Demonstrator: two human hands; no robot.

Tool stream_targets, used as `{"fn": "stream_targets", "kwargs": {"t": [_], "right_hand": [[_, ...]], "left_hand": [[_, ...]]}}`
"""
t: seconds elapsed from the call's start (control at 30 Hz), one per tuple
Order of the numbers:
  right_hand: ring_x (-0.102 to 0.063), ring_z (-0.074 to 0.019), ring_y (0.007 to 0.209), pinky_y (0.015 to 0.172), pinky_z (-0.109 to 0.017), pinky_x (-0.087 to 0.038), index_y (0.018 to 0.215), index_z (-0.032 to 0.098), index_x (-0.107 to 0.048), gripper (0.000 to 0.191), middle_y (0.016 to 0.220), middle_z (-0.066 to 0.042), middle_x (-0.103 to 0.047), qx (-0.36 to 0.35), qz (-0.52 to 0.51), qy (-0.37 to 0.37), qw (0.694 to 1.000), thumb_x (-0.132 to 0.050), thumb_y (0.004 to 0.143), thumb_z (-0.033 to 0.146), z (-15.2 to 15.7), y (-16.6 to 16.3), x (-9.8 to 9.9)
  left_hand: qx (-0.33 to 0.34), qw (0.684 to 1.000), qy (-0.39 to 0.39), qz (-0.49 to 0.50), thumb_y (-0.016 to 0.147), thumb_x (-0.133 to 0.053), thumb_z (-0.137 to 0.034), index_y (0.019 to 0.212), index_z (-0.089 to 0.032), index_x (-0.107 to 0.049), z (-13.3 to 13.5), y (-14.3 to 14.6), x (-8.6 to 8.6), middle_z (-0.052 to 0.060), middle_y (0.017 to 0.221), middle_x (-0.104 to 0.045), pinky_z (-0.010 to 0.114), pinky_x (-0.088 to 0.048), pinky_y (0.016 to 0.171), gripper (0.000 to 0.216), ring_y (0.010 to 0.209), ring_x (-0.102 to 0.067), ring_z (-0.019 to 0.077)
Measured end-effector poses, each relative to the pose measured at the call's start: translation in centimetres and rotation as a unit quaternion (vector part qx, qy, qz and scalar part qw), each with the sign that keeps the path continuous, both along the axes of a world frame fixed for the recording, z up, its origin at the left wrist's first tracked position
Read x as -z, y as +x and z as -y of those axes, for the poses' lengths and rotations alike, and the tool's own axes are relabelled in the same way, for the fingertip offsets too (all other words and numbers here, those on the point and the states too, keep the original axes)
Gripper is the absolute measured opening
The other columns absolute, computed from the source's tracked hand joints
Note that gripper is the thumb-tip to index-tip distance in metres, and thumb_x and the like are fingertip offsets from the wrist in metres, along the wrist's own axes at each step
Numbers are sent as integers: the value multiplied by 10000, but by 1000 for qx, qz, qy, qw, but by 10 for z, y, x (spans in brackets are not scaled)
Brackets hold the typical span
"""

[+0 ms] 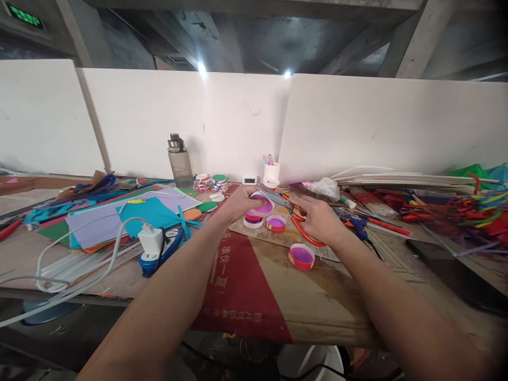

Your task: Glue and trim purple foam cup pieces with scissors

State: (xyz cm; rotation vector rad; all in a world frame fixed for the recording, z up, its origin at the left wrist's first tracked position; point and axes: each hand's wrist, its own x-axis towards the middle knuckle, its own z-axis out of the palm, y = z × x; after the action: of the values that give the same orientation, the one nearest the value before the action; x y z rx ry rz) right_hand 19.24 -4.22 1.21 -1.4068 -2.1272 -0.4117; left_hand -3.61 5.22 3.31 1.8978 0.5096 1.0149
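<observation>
Between the fingers of my left hand (239, 205) is a shallow round cup piece (266, 208), purple inside with a pale rim. My right hand (318, 218) is closed around the orange handles of a pair of scissors (281, 199), whose metal blades reach left to the upper edge of that piece. Whether the blades touch it, I cannot tell. Below, a similar red-sided cup piece (276, 224) stands on the cardboard (254, 286), with another cup piece (301, 257) nearer to me. A small stack of cup pieces (253, 221) sits just under my left hand.
On the left lie coloured paper sheets (95, 217), a white charger (151, 242) on a blue power strip and a water bottle (180, 163). At the back stand a small clock (250, 180) and a pen cup (272, 171). A glue gun (356, 225) and black phone (452, 272) lie right.
</observation>
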Motion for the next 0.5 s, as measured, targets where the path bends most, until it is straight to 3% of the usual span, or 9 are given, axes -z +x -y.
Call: {"fn": "stream_targets", "kwargs": {"t": [0.5], "right_hand": [[-680,-321,1112,982,-427,-528,1336,126,-646,544,1251,-179,-701,-8,-14,4,1000,-582,796,151,0,0,2]], "left_hand": [[9,1000,-18,5,605,-682,-120,716,-147,-741,-2,-3,1,2,759,-688,236,-448,677,129,709,-592,132]]}}
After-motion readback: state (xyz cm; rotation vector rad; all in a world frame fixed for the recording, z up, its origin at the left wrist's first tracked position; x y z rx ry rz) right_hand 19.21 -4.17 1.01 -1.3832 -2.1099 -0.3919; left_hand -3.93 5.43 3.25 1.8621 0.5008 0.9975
